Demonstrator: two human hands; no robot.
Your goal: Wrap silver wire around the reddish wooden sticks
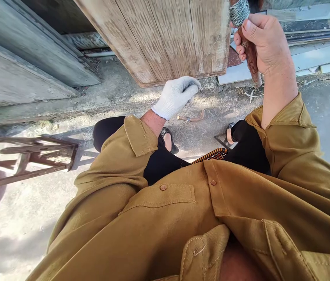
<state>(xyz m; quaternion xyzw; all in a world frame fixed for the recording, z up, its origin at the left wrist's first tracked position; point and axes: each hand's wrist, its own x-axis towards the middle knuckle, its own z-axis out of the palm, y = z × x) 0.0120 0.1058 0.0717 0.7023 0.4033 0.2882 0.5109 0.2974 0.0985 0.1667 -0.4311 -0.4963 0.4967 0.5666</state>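
My left hand, in a white knitted glove, is closed in a pinch just below the lower edge of a weathered plank panel. A thin strand of wire shows faintly across the panel and runs down towards its fingertips. Bare, my right hand grips a reddish-brown wooden stick at the upper right. Fine grey wire is wound thickly round the upper part of this stick, by my thumb. The top of the stick is cut off by the frame.
A curved, wooden-handled tool lies on the concrete between my feet. To the left stands a wooden stool. Grey boards lean at the upper left, and pale strips are stacked at the right.
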